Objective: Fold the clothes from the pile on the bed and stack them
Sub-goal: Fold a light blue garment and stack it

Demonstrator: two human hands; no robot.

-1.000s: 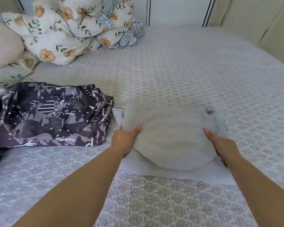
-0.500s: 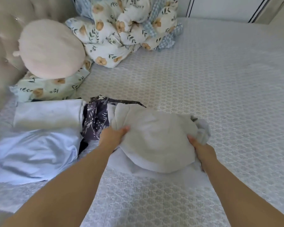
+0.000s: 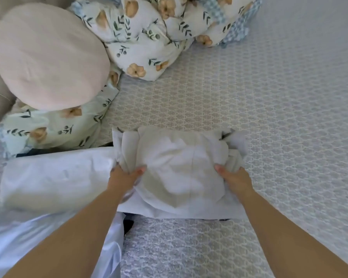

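Note:
A folded pale cream and white garment (image 3: 179, 169) lies in the middle of the bed, held at both sides. My left hand (image 3: 125, 176) grips its left edge, thumb on top. My right hand (image 3: 233, 177) grips its right edge, thumb on top as well. Under it only a dark sliver (image 3: 129, 223) of another garment shows at its near edge. To the left lies a folded white piece (image 3: 54, 177), and a light blue garment (image 3: 18, 243) spreads at the near left.
A round pink cushion (image 3: 48, 57) and a floral pillow (image 3: 54, 125) sit at the far left by the headboard. A bunched floral duvet (image 3: 161, 31) lies at the back. The patterned bedspread (image 3: 269, 109) stretches to the right.
Both hands have carried the folded pale garment leftward across the bed, over the dark patterned garment, which is now almost wholly hidden. My view has swung left and down.

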